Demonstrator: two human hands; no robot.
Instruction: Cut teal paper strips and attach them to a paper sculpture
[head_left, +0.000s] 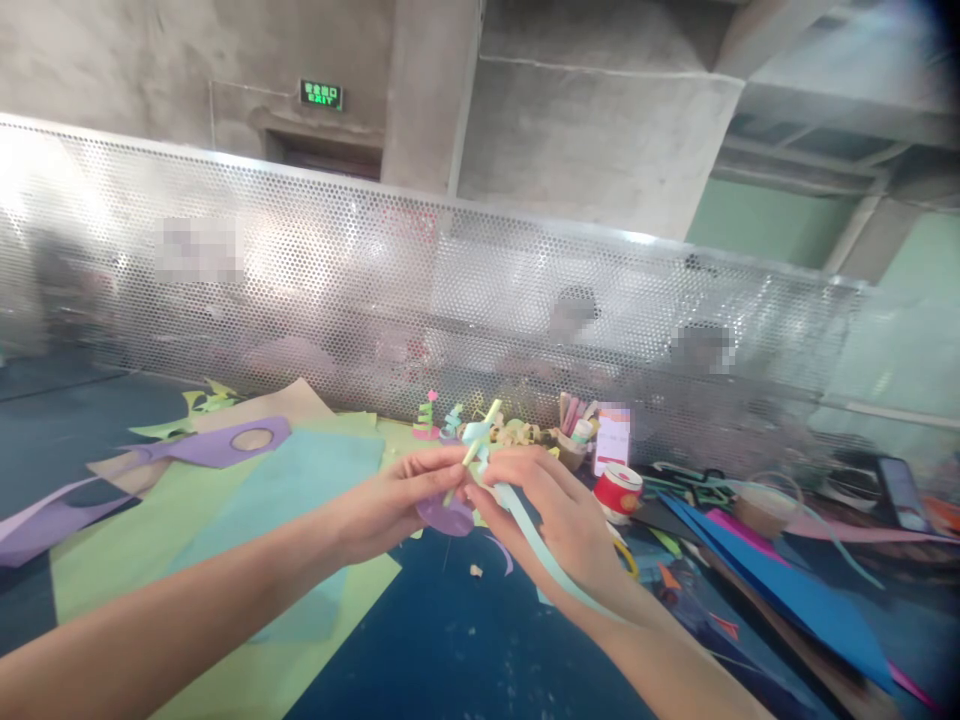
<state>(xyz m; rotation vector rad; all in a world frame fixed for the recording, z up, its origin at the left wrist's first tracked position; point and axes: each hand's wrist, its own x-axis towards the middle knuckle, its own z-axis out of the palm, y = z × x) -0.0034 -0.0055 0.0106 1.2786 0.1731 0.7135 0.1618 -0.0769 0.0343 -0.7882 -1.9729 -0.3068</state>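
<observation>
My left hand [409,500] is closed on a thin yellow-green stick [492,414], which stands tilted above a round purple paper base [448,516]. My right hand [551,505] pinches a pale blue paper strip [536,540] close to the stick. One end of the strip loops around the stick's upper part, while the rest trails down over my right wrist. The fingertips of both hands nearly meet and partly hide the stick. Just behind them stand a small green spiral paper tree [425,415] with a pink top and a blue one [451,422].
Green paper sheets [97,580], a light blue sheet [292,500] and cut purple paper [217,445] lie on the left. To the right are a red-and-white spool [619,490], a phone [613,438] and blue paper [780,580]. A perforated metal screen [360,270] borders the table's back.
</observation>
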